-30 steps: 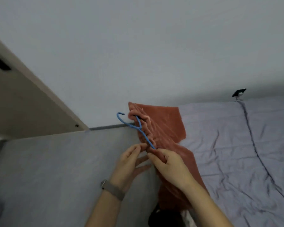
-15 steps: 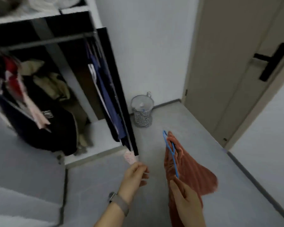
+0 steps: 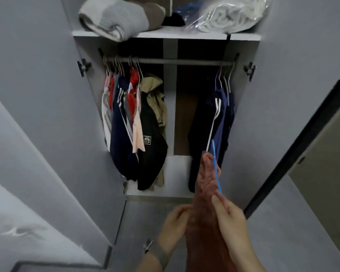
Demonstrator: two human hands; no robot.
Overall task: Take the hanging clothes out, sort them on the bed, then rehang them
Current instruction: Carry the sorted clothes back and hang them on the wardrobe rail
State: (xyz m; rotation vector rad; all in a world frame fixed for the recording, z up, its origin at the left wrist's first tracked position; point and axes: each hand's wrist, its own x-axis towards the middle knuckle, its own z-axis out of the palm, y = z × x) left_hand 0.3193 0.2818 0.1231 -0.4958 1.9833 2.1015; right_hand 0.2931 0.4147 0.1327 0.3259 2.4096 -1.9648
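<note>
Holding a rust-red garment (image 3: 204, 228) upright between both hands, low in the view and in front of the open wardrobe (image 3: 243, 114). Right hand (image 3: 231, 222) with fingers curled round the cloth, index finger stretched up along the lower end of a blue hanger (image 3: 216, 169) threaded through the garment's top. Left hand (image 3: 175, 220) pressed against the cloth's other side, fingers bent onto it, though blur hides how firmly; a grey watch strap (image 3: 161, 254) on that wrist.

Rising from the right hand's fingertips, the blue hanger slanting up and slightly left, its tip overlapping the dark clothes (image 3: 218, 122) hung above and beyond the right hand at the rail's right end. Whether the hanger touches those clothes: cannot tell.

Farther up, a rail (image 3: 185, 61) crossing the wardrobe, bare along its middle. Up and to the left of the left hand, a second bunch of hanging clothes (image 3: 130, 124), red, navy with white stripes, pink, khaki and black.

Highest of all, a shelf (image 3: 185, 35) carrying a folded grey blanket (image 3: 114, 16) and a white bundle in clear plastic (image 3: 230, 14). To the right of the right hand, a dark-edged door (image 3: 294, 146).
</note>
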